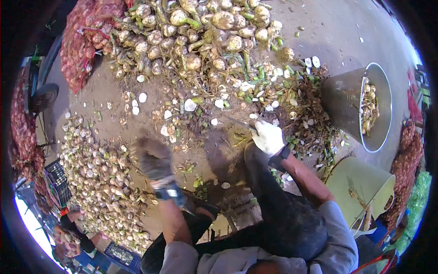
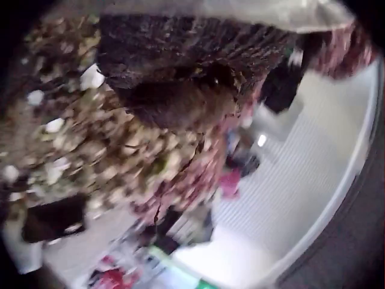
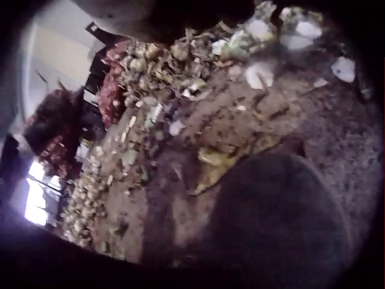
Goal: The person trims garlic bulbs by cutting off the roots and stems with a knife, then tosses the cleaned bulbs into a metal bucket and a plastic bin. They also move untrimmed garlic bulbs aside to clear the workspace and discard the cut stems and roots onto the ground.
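Observation:
My right hand, in a white glove, grips a knife whose blade points up and left over the ground, beside my raised knee. My left hand wears a dark knitted glove and is blurred. Its fingers look loosely bent, and no bulb shows in them. It hangs at the right side of a heap of trimmed garlic bulbs. In front lies a larger heap of garlic bulbs with stems. The right wrist view shows neither the right hand's fingers nor the knife clearly.
White cut slices and stem scraps litter the ground. At the right a metal bucket lies tipped with bulbs inside, near a pale green bucket. Red mesh sacks stand at back left. Another person is at lower left.

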The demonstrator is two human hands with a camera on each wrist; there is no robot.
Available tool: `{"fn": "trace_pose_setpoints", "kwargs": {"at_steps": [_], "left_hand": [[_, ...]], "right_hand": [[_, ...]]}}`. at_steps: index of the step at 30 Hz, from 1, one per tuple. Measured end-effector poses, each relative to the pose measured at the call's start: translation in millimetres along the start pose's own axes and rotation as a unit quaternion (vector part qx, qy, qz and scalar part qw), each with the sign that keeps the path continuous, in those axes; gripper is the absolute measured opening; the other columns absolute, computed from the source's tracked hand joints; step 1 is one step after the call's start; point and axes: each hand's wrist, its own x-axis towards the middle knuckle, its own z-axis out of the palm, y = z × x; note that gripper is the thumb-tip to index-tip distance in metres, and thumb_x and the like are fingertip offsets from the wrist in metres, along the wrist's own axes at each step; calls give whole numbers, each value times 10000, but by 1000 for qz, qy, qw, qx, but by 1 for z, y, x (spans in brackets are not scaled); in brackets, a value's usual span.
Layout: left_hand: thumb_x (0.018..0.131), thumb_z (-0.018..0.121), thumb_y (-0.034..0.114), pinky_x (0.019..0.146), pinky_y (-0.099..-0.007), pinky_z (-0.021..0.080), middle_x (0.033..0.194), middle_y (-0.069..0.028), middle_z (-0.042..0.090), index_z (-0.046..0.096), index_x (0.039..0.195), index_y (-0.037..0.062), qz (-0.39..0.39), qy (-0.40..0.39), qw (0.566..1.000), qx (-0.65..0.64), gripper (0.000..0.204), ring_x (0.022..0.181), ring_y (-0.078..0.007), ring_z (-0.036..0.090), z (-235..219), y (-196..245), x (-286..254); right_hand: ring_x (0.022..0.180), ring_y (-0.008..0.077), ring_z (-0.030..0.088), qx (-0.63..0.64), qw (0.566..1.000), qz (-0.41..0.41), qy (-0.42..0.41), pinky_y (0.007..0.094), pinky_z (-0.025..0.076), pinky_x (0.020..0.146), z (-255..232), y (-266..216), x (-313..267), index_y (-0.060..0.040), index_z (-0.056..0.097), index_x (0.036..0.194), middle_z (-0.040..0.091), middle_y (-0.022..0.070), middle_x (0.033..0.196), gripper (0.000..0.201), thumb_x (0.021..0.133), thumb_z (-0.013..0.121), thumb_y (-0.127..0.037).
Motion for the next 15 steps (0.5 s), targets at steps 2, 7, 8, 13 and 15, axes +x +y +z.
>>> {"fn": "trace_pose_setpoints", "kwargs": {"at_steps": [2, 7, 8, 13, 15], "left_hand": [[955, 564, 363, 686, -293, 495, 990, -33, 646, 554, 1290, 111, 78, -54, 986, 135, 419, 849, -143, 574, 12, 25, 22], [887, 687, 271, 731, -336, 553, 1100, -94, 644, 527, 1298, 59, 163, -19, 808, 566, 489, 959, -206, 640, 58, -21, 124], [869, 708, 259, 759, -362, 554, 1132, -115, 640, 523, 1301, 49, 185, -14, 722, 667, 515, 976, -232, 644, 73, -38, 155], [826, 710, 151, 868, -444, 512, 1207, -209, 608, 521, 1281, 31, 196, 28, 213, 957, 508, 1037, -395, 614, 87, -90, 290], [841, 703, 206, 901, -394, 498, 1169, -169, 633, 520, 1310, 55, 241, -20, 189, 952, 526, 1052, -343, 621, 70, -88, 290]], "right_hand": [[663, 325, 632, -3, 1000, 21, -5, 426, 506, 580, 2, 1, 2, -97, 610, 913, 614, 125, 733, 180, 812, 645, -241], [718, 355, 653, 113, 985, 129, -3, 428, 516, 638, 31, 6, 8, -53, 655, 995, 658, 181, 764, 309, 854, 637, -328], [723, 356, 654, 113, 983, 145, -27, 427, 517, 642, 34, 6, 8, -61, 659, 979, 661, 183, 771, 305, 854, 635, -337], [711, 395, 633, 152, 979, 137, -9, 440, 512, 618, 16, -9, 3, -64, 654, 912, 644, 198, 752, 253, 841, 667, -306], [722, 405, 627, 189, 968, 167, -13, 445, 507, 615, 15, -10, -2, -52, 641, 886, 639, 204, 754, 232, 836, 677, -276]]}}
